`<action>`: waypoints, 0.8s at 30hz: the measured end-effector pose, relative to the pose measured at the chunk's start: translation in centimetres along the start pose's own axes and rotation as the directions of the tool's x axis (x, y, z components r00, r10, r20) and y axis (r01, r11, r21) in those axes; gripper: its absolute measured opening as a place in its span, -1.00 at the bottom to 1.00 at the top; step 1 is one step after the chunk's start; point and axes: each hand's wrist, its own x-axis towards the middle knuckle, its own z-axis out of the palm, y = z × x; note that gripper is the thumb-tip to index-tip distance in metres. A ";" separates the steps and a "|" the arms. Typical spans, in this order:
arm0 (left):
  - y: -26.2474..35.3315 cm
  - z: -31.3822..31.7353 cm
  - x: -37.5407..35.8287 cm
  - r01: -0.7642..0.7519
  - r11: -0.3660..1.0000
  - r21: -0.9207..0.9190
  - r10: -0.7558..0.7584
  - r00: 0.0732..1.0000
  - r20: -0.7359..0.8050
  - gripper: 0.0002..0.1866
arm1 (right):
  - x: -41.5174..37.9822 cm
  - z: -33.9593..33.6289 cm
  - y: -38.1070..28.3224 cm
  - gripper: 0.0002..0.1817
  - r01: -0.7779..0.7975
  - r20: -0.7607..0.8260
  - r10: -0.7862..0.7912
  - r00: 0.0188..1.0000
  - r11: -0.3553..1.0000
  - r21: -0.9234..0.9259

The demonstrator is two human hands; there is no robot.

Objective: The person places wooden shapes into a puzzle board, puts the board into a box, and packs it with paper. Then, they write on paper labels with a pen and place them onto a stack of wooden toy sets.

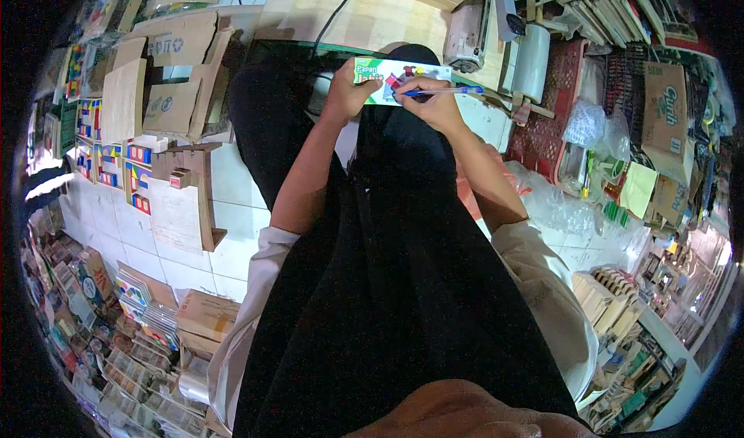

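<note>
A printed card [422, 71], white and green with the word "Papan" on it, is up over my knees. My left hand [350, 93] grips its left end, thumb across the front. In my right hand [435, 106] is a blue pen [457, 90], its tip end close over the card's printed picture and its shaft pointing right. The fingers of that hand cover part of the card's lower right. Dark cloth covers my legs below both hands.
To the left stand an open cardboard box [174, 74] and colourful wooden blocks [140, 154]. A wrapped roll [532, 62] and a red crate [554, 89] are at the right. Clear plastic bags [566, 209] lie on the tiled floor. A cable [338, 12] crosses the wooden surface ahead.
</note>
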 end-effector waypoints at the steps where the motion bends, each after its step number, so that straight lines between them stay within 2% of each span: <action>1: 0.0 0.0 0.0 0.000 1.000 -0.001 0.000 1.000 -0.001 -0.64 | 0.0 0.0 0.1 -0.91 0.010 -0.001 -0.010 1.000 1.000 0.005; 5: 0.1 0.1 -0.1 -0.031 0.998 -0.048 0.031 0.999 -0.006 -0.66 | 0.0 0.1 0.2 -0.91 0.019 0.001 -0.019 1.000 1.000 -0.014; 7: 0.5 0.1 -0.2 -0.047 0.996 -0.081 0.046 0.999 -0.018 -0.68 | 0.0 0.1 0.2 -0.90 0.079 -0.004 -0.079 0.997 0.996 -0.040; 9: 1.1 0.1 -0.4 -0.021 0.999 -0.030 0.020 1.000 -0.024 -0.68 | 0.0 0.2 0.2 -0.90 0.058 -0.007 -0.058 0.998 0.998 -0.039; 14: -0.3 0.2 0.2 -0.023 0.998 -0.058 0.022 1.000 -0.022 -0.67 | -0.2 -1.1 -0.3 -0.90 0.025 -0.034 -0.027 0.999 0.999 -0.047; 16: -0.3 0.1 0.0 -0.025 0.998 -0.054 0.024 0.999 -0.029 -0.67 | -0.7 -2.6 -0.3 -0.86 -0.146 -0.275 0.216 0.937 0.957 0.251; 17: 0.4 0.1 -0.2 -0.012 0.998 -0.064 0.011 1.000 -0.021 -0.67 | -1.0 -3.4 0.5 -0.82 -0.145 -0.357 0.233 0.905 0.956 0.256; 18: 0.8 0.1 -0.3 -0.001 0.997 -0.074 0.000 1.000 -0.010 -0.67 | -1.2 -4.2 1.6 -0.82 -0.008 -0.454 0.065 0.889 0.992 0.127; 20: 0.6 0.2 -0.2 -0.008 0.996 -0.084 0.008 1.000 0.005 -0.67 | -1.8 -4.9 3.6 -0.85 -0.136 -0.488 0.167 0.857 0.986 0.097; 21: 0.4 0.3 -0.1 -0.009 0.996 -0.090 0.011 1.000 0.012 -0.67 | -2.1 -5.1 4.2 -0.85 -0.136 -0.492 0.164 0.855 0.986 0.092; 22: 0.4 0.5 -0.1 -0.012 0.996 -0.093 0.013 1.000 0.013 -0.67 | -2.3 -5.1 4.2 -0.80 -0.264 -0.380 0.379 0.844 0.910 0.320; 23: 0.4 0.5 -0.1 0.002 0.992 -0.128 0.002 1.000 0.027 -0.67 | -2.4 -5.0 4.1 -0.74 -0.389 -0.217 0.556 0.803 0.764 0.515; 24: 0.4 0.5 -0.2 0.015 0.987 -0.161 -0.009 0.999 0.038 -0.67 | -2.5 -5.0 4.1 -0.74 -0.388 -0.215 0.553 0.805 0.765 0.515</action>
